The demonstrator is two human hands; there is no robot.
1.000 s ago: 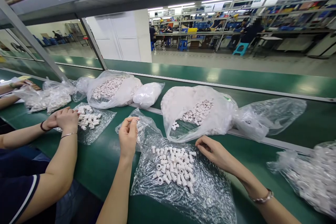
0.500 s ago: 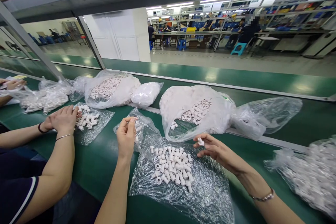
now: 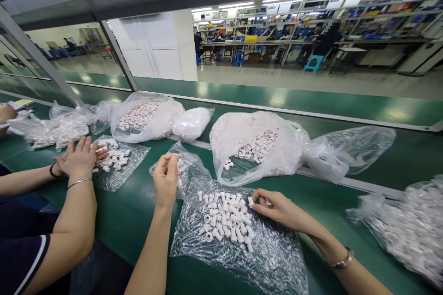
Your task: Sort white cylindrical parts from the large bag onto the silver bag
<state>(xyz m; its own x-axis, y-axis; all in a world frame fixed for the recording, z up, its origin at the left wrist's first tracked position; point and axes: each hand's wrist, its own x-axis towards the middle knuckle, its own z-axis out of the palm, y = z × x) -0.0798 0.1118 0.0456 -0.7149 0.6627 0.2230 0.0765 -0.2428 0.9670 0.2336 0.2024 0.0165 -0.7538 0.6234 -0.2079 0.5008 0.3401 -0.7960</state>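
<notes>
White tubular parts (image 3: 226, 219) lie in a pile on a flat clear plastic bag (image 3: 273, 262) on the green table. My left hand (image 3: 166, 177) pinches the edge of a small clear bag (image 3: 190, 166) that has a few white parts inside, left of the pile. At the pile's upper right edge, my right hand (image 3: 273, 207) holds a white part (image 3: 251, 201) between thumb and forefinger. Another white part partly shows by its curled fingers. Just behind stands a large open bag of white parts (image 3: 216, 136).
A co-worker's hands (image 3: 81, 159) touch white parts on another clear bag (image 3: 133, 166) at the left. More filled bags (image 3: 411, 226) lie at the right and far left. A metal shelf frame (image 3: 119, 55) rises behind the table.
My right hand has moved left and down to the pile's edge, its fingers closing in. My left hand has stayed put. The co-worker's fingers have spread.
</notes>
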